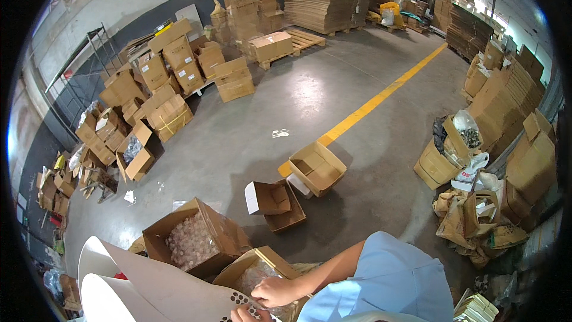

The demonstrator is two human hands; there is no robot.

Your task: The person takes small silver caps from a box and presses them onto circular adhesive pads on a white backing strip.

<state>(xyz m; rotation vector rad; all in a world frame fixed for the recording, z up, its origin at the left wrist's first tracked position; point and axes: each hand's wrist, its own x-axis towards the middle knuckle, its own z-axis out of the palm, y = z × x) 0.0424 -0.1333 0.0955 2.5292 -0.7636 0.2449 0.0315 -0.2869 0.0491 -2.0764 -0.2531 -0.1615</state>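
A large white sheet (161,283), curled into rolls at its left end, stretches across the lower left. Its right end carries rows of dark round dots or holes. My left hand (250,314), partly cut off by the lower edge, has its fingers closed on that dotted end. Just above it, my right hand (275,291) is closed, fingertips down at the sheet's edge; whatever they pinch is hidden. Behind my right hand stands an open carton (229,273) with clear plastic inside. Left of that, a bigger carton (235,235) is full of small clear round pieces.
Ahead on the grey floor sit an open empty carton (319,167) and a smaller box (271,198) with a white flap. A yellow line (381,96) crosses the floor. Stacked cartons (182,71) line the left; flattened cardboard (506,95) and filled bags (471,217) line the right.
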